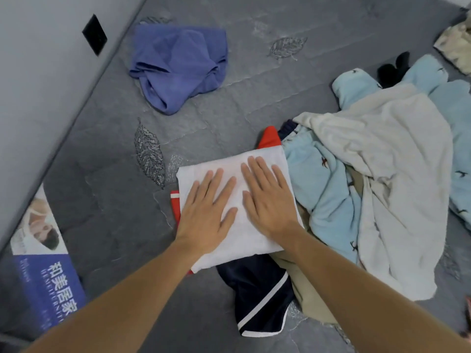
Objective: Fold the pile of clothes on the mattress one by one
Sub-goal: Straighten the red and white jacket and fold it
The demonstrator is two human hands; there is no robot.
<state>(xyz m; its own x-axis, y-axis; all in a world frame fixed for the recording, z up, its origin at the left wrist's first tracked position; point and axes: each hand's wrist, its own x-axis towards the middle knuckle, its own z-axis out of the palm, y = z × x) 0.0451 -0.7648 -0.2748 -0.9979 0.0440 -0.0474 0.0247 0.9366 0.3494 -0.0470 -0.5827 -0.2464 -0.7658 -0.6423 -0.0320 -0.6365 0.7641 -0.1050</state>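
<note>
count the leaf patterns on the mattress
3 clear: one leaf far, right of the blue garment; one dark leaf left of the white cloth; a faint one at the far edge. Clothes may hide more.

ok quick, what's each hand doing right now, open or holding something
Left hand: open, fingers straight, pressing flat on the folded white cloth.
Right hand: open, fingers straight, flat on the same cloth.

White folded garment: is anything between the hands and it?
Nothing visible. The left hand and right hand lie flat, fingers straight, directly on the white folded garment, which rests partly on other clothes.
</note>
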